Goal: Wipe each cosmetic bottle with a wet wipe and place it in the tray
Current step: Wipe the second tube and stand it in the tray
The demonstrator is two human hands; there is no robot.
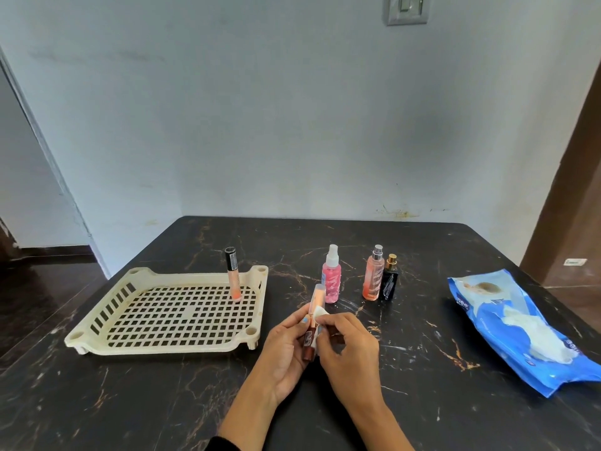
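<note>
My left hand (283,349) grips a slim tube (317,297) with a peach upper part and a brown cap at the bottom, held upright above the table. My right hand (349,348) pinches a small white wet wipe (318,312) against the tube's middle. The cream slotted tray (97,320) lies to the left. One peach tube with a black cap (233,275) stands upright in the tray's far right corner. Behind my hands stand a pink spray bottle (331,278), a peach spray bottle (373,278) and a small black bottle with a gold cap (389,279).
A blue wet-wipe pack (507,323) lies at the right with a white wipe sticking out of its opening. The dark marble table (162,402) ends near the wall at the back. A brown door frame stands at the far right.
</note>
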